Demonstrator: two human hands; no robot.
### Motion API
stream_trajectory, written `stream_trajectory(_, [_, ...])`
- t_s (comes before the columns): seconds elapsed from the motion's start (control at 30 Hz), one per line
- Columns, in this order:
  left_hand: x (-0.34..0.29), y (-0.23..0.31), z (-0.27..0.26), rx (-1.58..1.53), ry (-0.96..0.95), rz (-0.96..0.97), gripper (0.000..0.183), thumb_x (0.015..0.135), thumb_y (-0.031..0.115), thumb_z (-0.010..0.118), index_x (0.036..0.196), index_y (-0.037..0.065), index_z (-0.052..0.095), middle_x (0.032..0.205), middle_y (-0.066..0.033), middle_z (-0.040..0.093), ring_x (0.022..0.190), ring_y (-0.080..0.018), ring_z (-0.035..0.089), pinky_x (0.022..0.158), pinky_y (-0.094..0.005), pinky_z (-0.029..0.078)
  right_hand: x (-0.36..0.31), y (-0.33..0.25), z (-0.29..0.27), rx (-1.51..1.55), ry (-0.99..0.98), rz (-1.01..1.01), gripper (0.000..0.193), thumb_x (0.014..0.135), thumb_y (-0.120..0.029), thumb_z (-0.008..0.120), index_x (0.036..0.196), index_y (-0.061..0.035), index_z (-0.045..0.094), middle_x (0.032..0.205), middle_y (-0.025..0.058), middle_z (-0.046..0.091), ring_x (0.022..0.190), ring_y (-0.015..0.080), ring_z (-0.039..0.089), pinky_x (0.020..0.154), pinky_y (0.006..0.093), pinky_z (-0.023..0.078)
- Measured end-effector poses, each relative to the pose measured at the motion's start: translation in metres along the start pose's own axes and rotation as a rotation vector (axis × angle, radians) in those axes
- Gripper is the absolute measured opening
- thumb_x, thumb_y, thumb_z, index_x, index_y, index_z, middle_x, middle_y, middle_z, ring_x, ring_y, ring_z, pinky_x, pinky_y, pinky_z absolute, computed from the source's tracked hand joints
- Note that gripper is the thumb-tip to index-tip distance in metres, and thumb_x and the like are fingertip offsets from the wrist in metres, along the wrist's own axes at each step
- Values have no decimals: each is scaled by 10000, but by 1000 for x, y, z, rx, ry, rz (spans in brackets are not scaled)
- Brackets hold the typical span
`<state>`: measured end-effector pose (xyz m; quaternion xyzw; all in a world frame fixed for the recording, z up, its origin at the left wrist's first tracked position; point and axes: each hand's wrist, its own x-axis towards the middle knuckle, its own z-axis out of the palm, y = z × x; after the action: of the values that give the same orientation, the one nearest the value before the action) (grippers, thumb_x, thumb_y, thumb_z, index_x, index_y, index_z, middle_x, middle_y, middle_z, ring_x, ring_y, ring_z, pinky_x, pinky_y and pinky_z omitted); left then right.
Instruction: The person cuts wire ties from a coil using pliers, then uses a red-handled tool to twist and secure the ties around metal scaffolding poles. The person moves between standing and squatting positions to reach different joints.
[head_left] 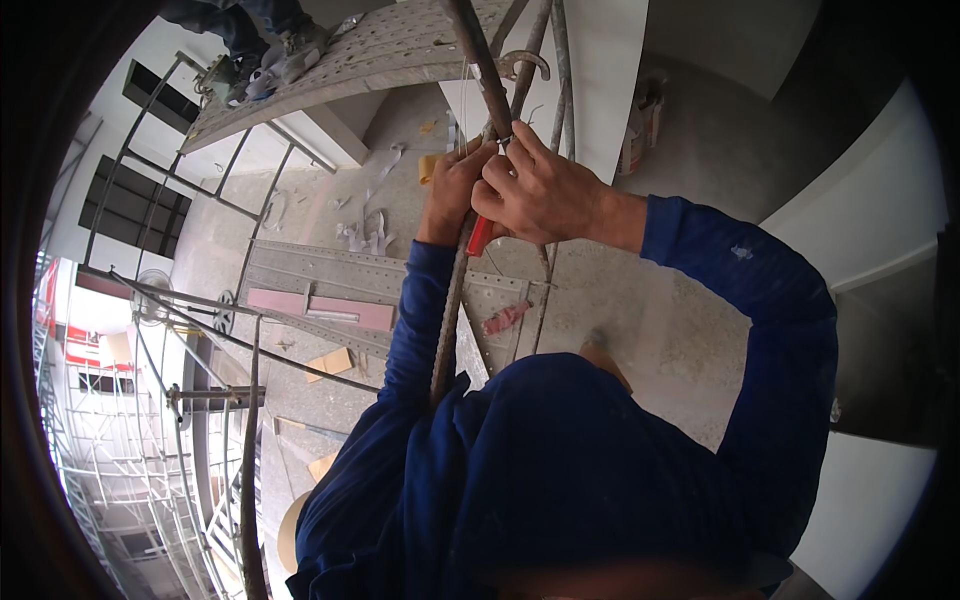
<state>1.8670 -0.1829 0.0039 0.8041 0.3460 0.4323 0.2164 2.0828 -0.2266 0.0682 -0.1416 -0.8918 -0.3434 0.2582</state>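
Head view: right hand (540, 192) grasps 1 red-handled tool (480, 237) near 1 dark metal pole (485, 82); left hand (453, 195) is just left, grip indeterminable.

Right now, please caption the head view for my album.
Left hand and right hand meet at a metal pole, a red object in the right, over a littered floor.

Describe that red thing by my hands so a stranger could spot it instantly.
Follow the blue sleeves up to the dark metal pole. There, a short, straight-edged red piece pokes from under your right hand, brighter than the crumpled, dull red scrap lower down.
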Motion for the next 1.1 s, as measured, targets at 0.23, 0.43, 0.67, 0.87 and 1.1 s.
stream_trajectory(0.23, [5, 24, 4, -676, 210, -624, 234, 1019, 245, 641, 958, 33, 718, 793, -39, 672, 633, -113, 613, 528, -266, 452, 29, 41, 1, 130, 255, 174, 439, 962, -464, 706, 844, -42, 677, 819, 124, 629, 770, 308, 633, 1010, 536, 508])
stream_trajectory(0.43, [12, 50, 0, -569, 115, -648, 244, 1060, 288, 611, 984, 72, 693, 639, 31, 546, 492, -52, 439, 460, -254, 324, 40, 64, -2, 415, 294, 456, 508, 1064, -455, 612, 788, -36, 693, 714, 145, 647, 740, 345, 667, 813, 498, 536])
stream_trajectory(0.67, [12, 60, -1, -630, 130, -697, 215, 1063, 272, 623, 1017, 76, 697, 650, 54, 530, 525, -25, 417, 480, -230, 300, 27, 101, 18, 790, 195, 870, 535, 1101, -453, 517, 840, -23, 699, 591, 139, 616, 613, 298, 689, 619, 458, 527])
stream_trajectory(0.87, [14, 54, 2, -595, 145, -691, 251, 1076, 295, 613, 940, 90, 662, 622, 40, 530, 473, -51, 431, 438, -243, 311, 6, 133, 47, 1277, 426, 1245, 527, 1012, -193, 700, 1454, -19, 472, 884, 82, 702, 608, 178, 691, 549, 358, 623])
stream_trajectory(1.1, [10, 57, 1, -580, 129, -714, 272, 1084, 322, 606, 989, 74, 666, 657, 33, 549, 494, -50, 441, 456, -234, 328, -17, 137, 77, 1413, 320, 1413, 385, 979, -170, 691, 1327, -34, 599, 854, 90, 704, 575, 155, 661, 529, 352, 601])
